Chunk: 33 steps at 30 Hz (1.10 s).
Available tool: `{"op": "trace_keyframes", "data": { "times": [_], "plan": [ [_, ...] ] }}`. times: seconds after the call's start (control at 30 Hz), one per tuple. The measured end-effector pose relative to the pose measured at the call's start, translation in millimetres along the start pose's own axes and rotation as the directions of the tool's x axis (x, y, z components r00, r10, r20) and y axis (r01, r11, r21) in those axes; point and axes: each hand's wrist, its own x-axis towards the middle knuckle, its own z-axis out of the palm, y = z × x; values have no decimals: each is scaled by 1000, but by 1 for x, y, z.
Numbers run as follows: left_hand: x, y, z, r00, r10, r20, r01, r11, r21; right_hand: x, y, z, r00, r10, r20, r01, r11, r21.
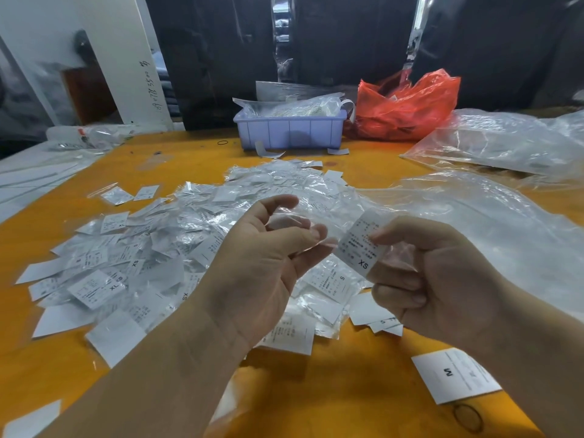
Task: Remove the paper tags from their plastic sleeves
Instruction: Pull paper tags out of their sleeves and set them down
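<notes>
Tag (pixel 360 245): white paper rectangle, small print, "XS", pinched in right hand (pixel 439 276) above table (pixel 347 393). Left hand (pixel 265 267) fingers loosely curled; thin clear film at fingertips, can't tell if gripped. Crinkly sleeved tags pile (pixel 151 260) on orange surface.

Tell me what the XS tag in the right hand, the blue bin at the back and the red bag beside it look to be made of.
The XS tag, pinched in the right hand, looks like matte white paper with black print, possibly still sleeved. The blue bin seems to be rigid moulded plastic, judging by its ribbed walls and dull sheen. The red bag looks like thin, glossy plastic film: crinkled and translucent.
</notes>
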Motion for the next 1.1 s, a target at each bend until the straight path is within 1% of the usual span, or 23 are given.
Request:
{"op": "trace_keyframes", "data": {
  "times": [0.07, 0.13, 0.23, 0.3, 0.37, 0.43, 0.53, 0.57, 0.63, 0.73, 0.8, 0.87, 0.97, 1.0, 1.1],
  "plan": [
    [0, -2, -1, 1000, 11, 4, -11, 999, 43, -2, 0, 1, 1000, 0, 26, 1, 999, -38],
    [0, -4, -3, 1000, 14, 2, -14, 992, 128, -3, -1, 3, 999, -19, 43, 23, 996, -87],
    [0, -8, -8, 999, 37, 15, -40, 923, 382, -4, -3, 4, 993, -97, 60, 108, 971, -214],
    [-1, -10, -8, 998, 33, 61, -59, 861, 505, -4, -2, 6, 984, -173, 40, 177, 924, -339],
    [-2, -13, -7, 996, 20, 84, -65, 813, 579, -3, 0, 6, 967, -253, 0, 228, 869, -439],
    [-3, -14, -6, 995, 0, 98, -61, 783, 619, -2, 2, 6, 941, -339, -14, 283, 805, -522],
    [-4, -13, -4, 993, -35, 112, -41, 791, 611, -2, 3, 4, 891, -454, 1, 339, 663, -667],
    [-4, -13, -3, 994, -37, 104, -33, 800, 600, -2, 3, 4, 877, -481, 2, 349, 633, -690],
    [-3, -12, -2, 997, -24, 71, -19, 834, 551, -2, 3, 3, 846, -534, -14, 369, 603, -707],
    [-1, -10, -4, 1000, 0, 24, -11, 882, 470, -3, 1, 0, 780, -622, -71, 397, 579, -712],
    [-1, -9, -6, 1000, 1, 21, -10, 904, 427, -5, -1, -3, 748, -661, -58, 418, 538, -732],
    [-1, -9, -5, 1000, -18, 20, 9, 922, 388, -6, 0, -1, 744, -668, 5, 434, 478, -764],
    [-1, -11, -4, 999, -53, 11, 45, 934, 354, -5, 3, 2, 720, -687, 94, 438, 345, -830],
    [-2, -11, -3, 998, -60, 10, 52, 933, 357, -5, 3, 3, 725, -679, 112, 436, 327, -838],
    [-2, -11, -3, 997, -75, 22, 59, 910, 410, -9, 1, 4, 771, -604, 202, 476, 335, -813]
  ]
}}
